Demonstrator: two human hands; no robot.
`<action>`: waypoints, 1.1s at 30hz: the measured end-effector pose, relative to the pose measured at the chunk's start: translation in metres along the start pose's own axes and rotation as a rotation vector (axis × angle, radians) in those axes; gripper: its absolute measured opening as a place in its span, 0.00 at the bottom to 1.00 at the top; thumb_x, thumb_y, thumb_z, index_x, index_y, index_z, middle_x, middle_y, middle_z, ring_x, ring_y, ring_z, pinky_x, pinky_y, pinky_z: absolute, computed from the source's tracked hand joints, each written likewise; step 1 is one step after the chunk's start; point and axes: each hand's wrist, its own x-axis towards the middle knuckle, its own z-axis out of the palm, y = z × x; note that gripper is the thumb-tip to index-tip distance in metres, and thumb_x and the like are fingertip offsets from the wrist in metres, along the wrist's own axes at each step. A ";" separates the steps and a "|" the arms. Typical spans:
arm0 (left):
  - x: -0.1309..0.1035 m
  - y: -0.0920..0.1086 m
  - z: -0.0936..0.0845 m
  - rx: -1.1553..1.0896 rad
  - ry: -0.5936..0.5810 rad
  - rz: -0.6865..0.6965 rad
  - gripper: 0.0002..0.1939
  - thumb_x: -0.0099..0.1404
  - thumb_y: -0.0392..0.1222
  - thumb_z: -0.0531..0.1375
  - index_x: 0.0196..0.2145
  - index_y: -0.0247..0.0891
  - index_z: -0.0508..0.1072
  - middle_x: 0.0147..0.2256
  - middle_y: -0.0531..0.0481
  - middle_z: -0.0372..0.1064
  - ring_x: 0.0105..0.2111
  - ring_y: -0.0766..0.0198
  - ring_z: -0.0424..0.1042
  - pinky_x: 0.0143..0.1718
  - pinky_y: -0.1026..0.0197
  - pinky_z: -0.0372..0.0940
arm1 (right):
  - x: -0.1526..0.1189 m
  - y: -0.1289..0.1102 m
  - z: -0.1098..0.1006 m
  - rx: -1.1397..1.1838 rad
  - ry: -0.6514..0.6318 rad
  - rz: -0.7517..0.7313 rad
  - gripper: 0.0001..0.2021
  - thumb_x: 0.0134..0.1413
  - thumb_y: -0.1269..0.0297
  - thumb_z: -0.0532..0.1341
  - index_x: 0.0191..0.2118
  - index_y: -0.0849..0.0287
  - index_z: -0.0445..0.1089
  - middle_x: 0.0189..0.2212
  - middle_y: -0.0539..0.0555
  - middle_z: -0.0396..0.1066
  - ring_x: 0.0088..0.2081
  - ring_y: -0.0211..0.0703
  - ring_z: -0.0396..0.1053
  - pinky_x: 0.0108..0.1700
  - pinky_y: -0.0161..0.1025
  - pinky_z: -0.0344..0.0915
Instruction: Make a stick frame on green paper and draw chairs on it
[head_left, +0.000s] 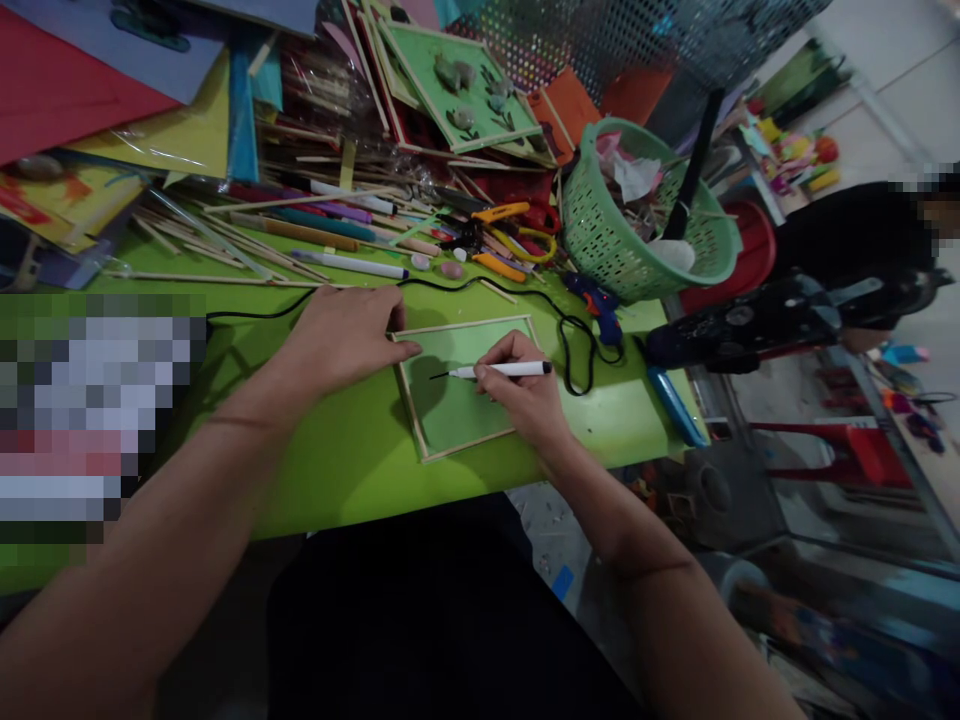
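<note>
A white marker (517, 369) with a dark end is pinched in my right hand (525, 390), its tip over a green sheet (465, 410). Thin wooden sticks frame that sheet on the table. From the marker's tip a short dark line (439, 377) runs leftward on the green. My left hand (349, 335) lies spread at the sheet's upper left corner, thumb on or near the stick frame (411, 410); fingertips are partly hidden. Just beyond the left hand lies another white marker (360, 265) with a purple cap.
A glue gun (600, 305) and its black cord (574, 350) lie right of the frame. Behind are scissors (517, 235), a green basket (645, 270), loose sticks (195, 240) and a framed pebble picture (420, 60). A blurred-out item (112, 380) sits left on the green table (330, 480).
</note>
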 end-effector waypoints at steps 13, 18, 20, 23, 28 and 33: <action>0.000 0.018 0.004 0.071 0.062 -0.066 0.30 0.65 0.69 0.60 0.46 0.39 0.77 0.44 0.37 0.81 0.49 0.37 0.79 0.56 0.42 0.63 | 0.002 0.000 -0.005 0.127 0.023 0.019 0.11 0.53 0.58 0.70 0.32 0.52 0.67 0.24 0.45 0.72 0.24 0.37 0.66 0.28 0.37 0.62; 0.002 0.029 0.004 0.109 0.065 -0.104 0.35 0.60 0.71 0.62 0.52 0.39 0.77 0.45 0.35 0.81 0.52 0.33 0.78 0.58 0.38 0.61 | 0.004 -0.001 -0.008 0.098 -0.036 0.036 0.11 0.53 0.57 0.70 0.32 0.52 0.68 0.23 0.45 0.72 0.24 0.37 0.65 0.27 0.37 0.61; 0.003 0.030 0.004 0.102 0.055 -0.113 0.36 0.59 0.71 0.62 0.52 0.39 0.77 0.46 0.34 0.81 0.52 0.32 0.77 0.59 0.37 0.60 | 0.004 -0.001 -0.008 0.088 -0.041 0.027 0.10 0.53 0.58 0.70 0.32 0.53 0.68 0.24 0.45 0.73 0.24 0.37 0.65 0.27 0.37 0.61; 0.004 0.030 0.003 0.071 0.037 -0.132 0.37 0.57 0.72 0.63 0.52 0.40 0.77 0.46 0.34 0.81 0.52 0.32 0.77 0.59 0.37 0.59 | 0.004 -0.001 -0.008 0.072 -0.039 0.016 0.09 0.54 0.58 0.69 0.33 0.53 0.69 0.24 0.46 0.73 0.25 0.37 0.65 0.28 0.37 0.61; 0.005 0.028 0.004 0.104 0.043 -0.120 0.36 0.58 0.71 0.63 0.52 0.40 0.77 0.45 0.33 0.81 0.51 0.31 0.77 0.58 0.36 0.60 | 0.002 -0.001 -0.009 0.045 -0.051 0.011 0.09 0.55 0.58 0.69 0.33 0.53 0.69 0.25 0.46 0.72 0.26 0.37 0.64 0.29 0.37 0.60; 0.005 0.028 0.004 0.105 0.046 -0.111 0.36 0.59 0.72 0.62 0.52 0.41 0.77 0.44 0.35 0.81 0.49 0.33 0.78 0.58 0.36 0.61 | 0.002 0.000 -0.008 0.057 -0.060 -0.013 0.08 0.57 0.59 0.69 0.33 0.53 0.69 0.25 0.45 0.72 0.25 0.36 0.63 0.29 0.37 0.58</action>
